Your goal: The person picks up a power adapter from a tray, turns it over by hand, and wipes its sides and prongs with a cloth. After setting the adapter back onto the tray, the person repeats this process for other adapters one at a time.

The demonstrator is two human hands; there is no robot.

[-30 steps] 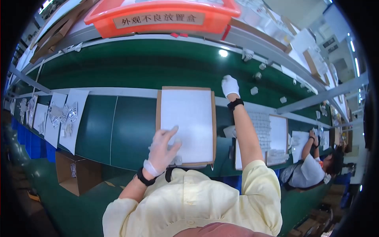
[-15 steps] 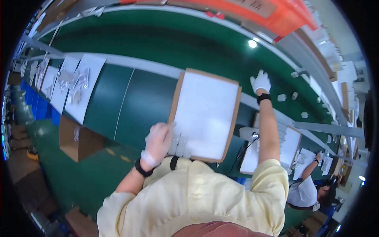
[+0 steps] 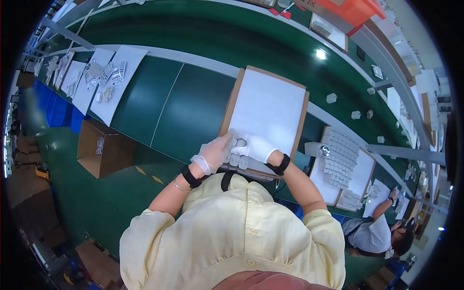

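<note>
A cardboard-edged tray lined with a white sheet (image 3: 270,104) lies in front of me. A short row of small translucent whitish pieces with rounded ends (image 3: 235,160) sits at its near left corner. My left hand (image 3: 213,153), in a thin glove, is closed at that corner, fingers curled by a translucent piece. My right hand (image 3: 258,147), in a white glove, meets it from the right, its fingers bent inward over the pieces. A greyish rounded end shows between the hands. The fingertips overlap, so what each one grips is partly hidden.
Small white pieces (image 3: 356,115) stand on the green strip (image 3: 270,41) beyond the table rail. At right lies another tray with rows of pieces (image 3: 340,154); further right sits a co-worker (image 3: 374,234). White sheets with packets (image 3: 112,79) are at left, above an open cardboard box (image 3: 104,150).
My right hand has come back from the far green strip to the tray's near left corner, beside my left hand. A white piece now shows on the strip where it was. The view has shifted.
</note>
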